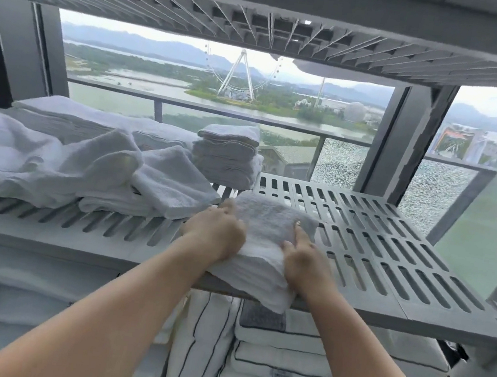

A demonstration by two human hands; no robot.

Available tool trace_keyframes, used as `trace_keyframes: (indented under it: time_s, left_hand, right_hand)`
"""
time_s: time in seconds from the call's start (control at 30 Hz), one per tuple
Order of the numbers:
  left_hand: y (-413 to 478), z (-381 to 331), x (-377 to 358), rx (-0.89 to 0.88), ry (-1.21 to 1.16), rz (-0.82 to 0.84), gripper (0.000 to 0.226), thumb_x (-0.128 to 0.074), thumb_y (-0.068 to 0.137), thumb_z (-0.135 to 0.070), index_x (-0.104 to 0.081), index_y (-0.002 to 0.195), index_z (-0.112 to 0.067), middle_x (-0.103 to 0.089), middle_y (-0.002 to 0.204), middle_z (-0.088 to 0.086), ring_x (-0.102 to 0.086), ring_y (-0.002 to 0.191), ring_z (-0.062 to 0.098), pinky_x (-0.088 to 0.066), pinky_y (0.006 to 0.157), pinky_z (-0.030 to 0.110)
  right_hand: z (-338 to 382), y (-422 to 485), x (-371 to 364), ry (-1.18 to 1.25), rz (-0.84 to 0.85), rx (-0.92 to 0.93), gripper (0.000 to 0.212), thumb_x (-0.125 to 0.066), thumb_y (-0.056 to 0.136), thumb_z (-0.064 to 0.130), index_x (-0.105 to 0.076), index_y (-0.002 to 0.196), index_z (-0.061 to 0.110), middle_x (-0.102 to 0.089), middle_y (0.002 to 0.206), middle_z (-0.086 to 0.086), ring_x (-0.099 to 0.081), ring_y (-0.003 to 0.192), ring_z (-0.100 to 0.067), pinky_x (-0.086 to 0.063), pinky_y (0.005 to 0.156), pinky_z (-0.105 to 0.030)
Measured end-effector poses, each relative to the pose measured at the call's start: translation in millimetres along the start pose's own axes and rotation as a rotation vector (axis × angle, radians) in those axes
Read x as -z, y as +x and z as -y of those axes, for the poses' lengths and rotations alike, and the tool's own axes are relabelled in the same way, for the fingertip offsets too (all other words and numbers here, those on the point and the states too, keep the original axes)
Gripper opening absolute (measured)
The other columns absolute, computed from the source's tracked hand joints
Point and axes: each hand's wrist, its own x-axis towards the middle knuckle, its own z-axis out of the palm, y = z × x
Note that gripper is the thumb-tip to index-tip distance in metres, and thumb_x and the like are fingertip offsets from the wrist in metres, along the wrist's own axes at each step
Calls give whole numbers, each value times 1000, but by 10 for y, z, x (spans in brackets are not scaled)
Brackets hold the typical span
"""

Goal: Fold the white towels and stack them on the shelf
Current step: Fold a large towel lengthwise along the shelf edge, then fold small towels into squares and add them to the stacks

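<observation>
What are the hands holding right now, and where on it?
The folded towel: left hand grips its left edge, right hand its right edge, index finger lying on top.

The left arm (87, 325) and right arm (366, 364) are bare, low in the frame. The left hand (215, 231) and right hand (302, 260) are bare too; one short nail shows.
</observation>
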Motion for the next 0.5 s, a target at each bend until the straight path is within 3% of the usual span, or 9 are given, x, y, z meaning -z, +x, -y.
trace_keyframes:
  time_s: [0.1,0.17,0.23,0.33,0.5]
  left_hand:
    - [-51,130,23,-143,-49,-3,47,-37,98,-30,-35,142,-14,-48,141,16,-49,126,34,-40,104,47]
    - [-56,174,53,-166,-70,18,54,-41,96,-37,-35,147,-20,-51,141,14,-48,129,32,-39,106,42]
    - [-45,205,90,-164,-85,53,61,-45,94,-42,-33,151,-25,-50,145,13,-44,134,30,-35,111,38]
    - [-1,252,150,-162,-153,106,63,-50,92,-43,-37,152,-28,-45,151,8,-40,139,27,-31,112,33]
    - [67,330,216,-260,-307,135,67,-67,82,-38,-45,146,-35,-54,142,3,-53,125,21,-39,103,27]
  right_hand:
    - [-6,169,30,27,-38,-14,54,-38,104,19,-27,157,20,-37,158,-10,-37,142,-30,-26,115,-36]
    - [31,203,20,-1,-99,-38,55,-41,100,18,-32,154,17,-47,150,-13,-45,136,-32,-33,108,-37]
    - [87,207,-8,-38,-156,-109,58,-43,96,22,-32,152,11,-56,139,-17,-52,125,-36,-39,99,-41]
    - [198,196,-33,-114,-177,-236,56,-42,94,32,-36,142,2,-59,131,-20,-55,119,-37,-40,100,-49]
    - [268,161,-76,-29,-210,-195,70,-58,89,41,-35,148,9,-59,136,-11,-55,123,-32,-41,105,-46]
